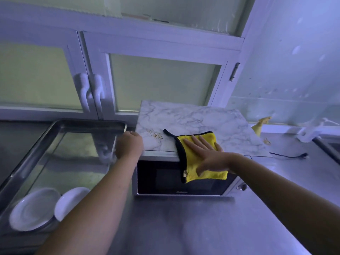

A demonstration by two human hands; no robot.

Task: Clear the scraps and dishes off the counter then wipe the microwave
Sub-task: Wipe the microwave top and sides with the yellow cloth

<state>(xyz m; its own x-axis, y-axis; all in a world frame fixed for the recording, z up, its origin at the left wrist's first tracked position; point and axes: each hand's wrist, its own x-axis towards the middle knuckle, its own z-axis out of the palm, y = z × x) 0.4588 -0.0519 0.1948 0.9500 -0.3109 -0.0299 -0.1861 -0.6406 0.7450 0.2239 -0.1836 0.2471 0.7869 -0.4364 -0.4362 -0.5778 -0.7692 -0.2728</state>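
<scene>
The soft yellow microfibre cloth with black trim [199, 157] drapes limply over the marble-topped microwave [184, 126]; the right hand [207, 159] presses it flat, open-palmed, while the left hand [128, 146], fisted, steadies the corner.

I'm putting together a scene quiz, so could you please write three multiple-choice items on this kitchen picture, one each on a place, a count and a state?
1. Where does the yellow cloth lie?
A. in the tray
B. over the microwave's top front edge
C. on the counter

2. How many white plates are in the tray?
A. two
B. four
C. none

3. How is the right hand?
A. fisted
B. gripping a handle
C. flat, fingers spread

Key: B, the yellow cloth drapes from the marbled top over the microwave door; A, two white plates lean in the tray; C, the right hand presses the cloth open-palmed.
</scene>
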